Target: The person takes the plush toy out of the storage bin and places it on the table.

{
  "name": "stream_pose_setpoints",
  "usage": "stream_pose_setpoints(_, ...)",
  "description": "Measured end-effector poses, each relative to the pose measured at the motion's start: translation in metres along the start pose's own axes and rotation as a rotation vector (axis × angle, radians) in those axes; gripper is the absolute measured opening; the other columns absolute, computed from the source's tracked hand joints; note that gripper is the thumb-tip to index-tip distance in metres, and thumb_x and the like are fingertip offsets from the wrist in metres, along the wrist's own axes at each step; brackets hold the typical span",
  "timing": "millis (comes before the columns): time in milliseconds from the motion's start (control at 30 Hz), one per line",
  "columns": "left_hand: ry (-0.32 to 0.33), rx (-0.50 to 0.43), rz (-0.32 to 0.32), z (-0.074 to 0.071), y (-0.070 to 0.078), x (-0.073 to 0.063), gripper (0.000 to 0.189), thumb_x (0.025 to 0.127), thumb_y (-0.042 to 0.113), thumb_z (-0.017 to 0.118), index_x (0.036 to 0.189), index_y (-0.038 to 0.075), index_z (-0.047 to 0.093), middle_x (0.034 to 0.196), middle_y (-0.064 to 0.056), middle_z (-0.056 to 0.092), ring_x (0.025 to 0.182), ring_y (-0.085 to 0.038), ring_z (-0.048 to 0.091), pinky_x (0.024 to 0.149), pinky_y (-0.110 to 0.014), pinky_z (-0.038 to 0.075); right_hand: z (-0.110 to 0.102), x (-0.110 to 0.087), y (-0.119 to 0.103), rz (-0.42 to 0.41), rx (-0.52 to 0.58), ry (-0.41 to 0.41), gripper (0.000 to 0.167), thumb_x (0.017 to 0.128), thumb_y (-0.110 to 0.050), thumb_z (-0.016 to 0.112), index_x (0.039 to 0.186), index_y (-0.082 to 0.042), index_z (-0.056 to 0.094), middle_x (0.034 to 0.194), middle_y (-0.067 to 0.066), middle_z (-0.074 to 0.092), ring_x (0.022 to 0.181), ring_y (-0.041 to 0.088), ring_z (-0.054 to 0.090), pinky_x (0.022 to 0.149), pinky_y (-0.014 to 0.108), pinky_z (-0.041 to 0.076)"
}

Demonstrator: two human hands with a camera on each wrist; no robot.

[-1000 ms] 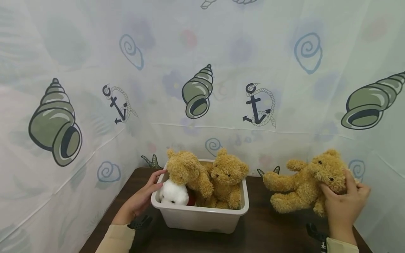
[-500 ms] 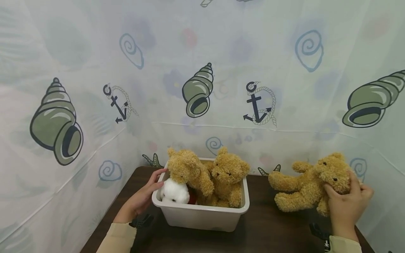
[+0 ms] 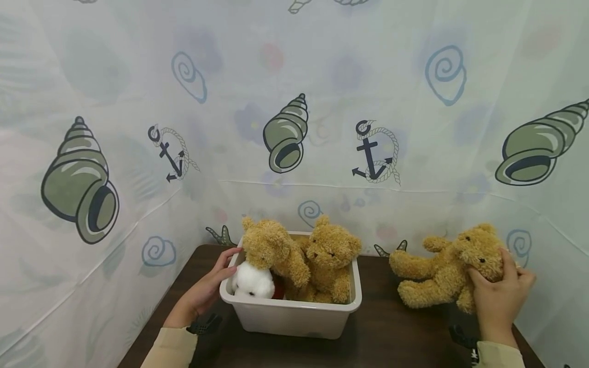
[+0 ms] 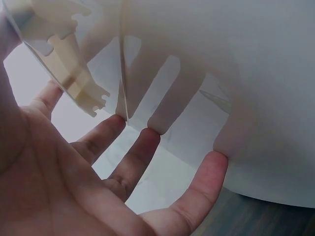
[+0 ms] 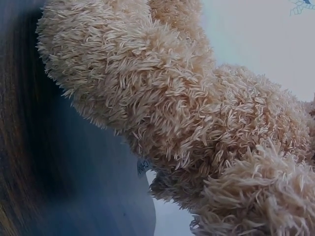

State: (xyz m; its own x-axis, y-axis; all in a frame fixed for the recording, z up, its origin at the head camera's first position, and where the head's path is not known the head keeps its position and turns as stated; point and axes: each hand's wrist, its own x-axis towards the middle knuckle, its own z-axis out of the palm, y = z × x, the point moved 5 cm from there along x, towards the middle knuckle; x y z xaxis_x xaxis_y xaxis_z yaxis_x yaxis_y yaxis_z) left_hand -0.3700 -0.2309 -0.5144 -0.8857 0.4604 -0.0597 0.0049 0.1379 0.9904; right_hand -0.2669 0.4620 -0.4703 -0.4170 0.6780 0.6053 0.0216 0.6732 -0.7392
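My right hand point(image 3: 501, 296) grips a golden teddy bear point(image 3: 444, 276) by the head at the table's right side, thumb across its face. The bear leans back with its legs pointing left; its curly fur point(image 5: 162, 93) fills much of the right wrist view, where the hand is hidden. My left hand point(image 3: 207, 286) rests at the left side of a white plastic bin point(image 3: 294, 319). In the left wrist view, nearly straight fingers point(image 4: 202, 182) touch the bin's glossy outer wall with their tips. Two more golden teddy bears point(image 3: 332, 250) and a white plush toy point(image 3: 253, 280) sit in the bin.
The bin stands on a dark brown table point(image 3: 382, 327), left of the held bear. A pale cloth backdrop point(image 3: 340, 102) printed with shells and anchors encloses the table at the back and sides.
The held bear and my right hand have shifted slightly to the right and lower since the first frame. My left hand stays at the bin's side.
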Motion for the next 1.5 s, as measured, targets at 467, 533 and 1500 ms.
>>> stream_pose_setpoints(467,-0.005,-0.004,0.004,0.000,0.000,0.000,0.058,0.116,0.042,0.043,0.167,0.038,0.014,0.176,-0.012,0.007,0.159,-0.049,0.025,0.115,-0.058,0.045,0.008,0.004,0.007,0.035,0.010,-0.017,0.087,0.085,-0.011,0.094,0.161,-0.029,0.055,0.110,-0.028,0.015,0.096,-0.002,0.022,0.087,0.030,0.028)
stream_pose_setpoints(533,-0.002,-0.006,0.004,0.000,0.000,0.000,0.058,0.116,0.042,0.043,0.166,0.038,0.014,0.176,-0.012,0.007,0.159,-0.048,0.025,0.115,-0.058,0.045,0.012,0.004,0.011,0.050,0.024,-0.027,0.087,0.086,-0.013,0.094,0.162,-0.030,0.054,0.112,-0.028,0.016,0.097,-0.002,0.022,0.087,0.029,0.028)
stream_pose_setpoints(1500,0.010,-0.001,0.002,0.001,0.002,-0.002,0.057,0.116,0.042,0.041,0.166,0.039,0.013,0.177,-0.010,0.006,0.158,-0.048,0.024,0.114,-0.058,0.047,0.044,-0.018,0.060,0.335,0.133,-0.175,0.076,0.099,-0.033,0.081,0.165,-0.040,0.043,0.154,0.005,0.033,0.118,0.000,0.029,0.093,0.030,0.038)
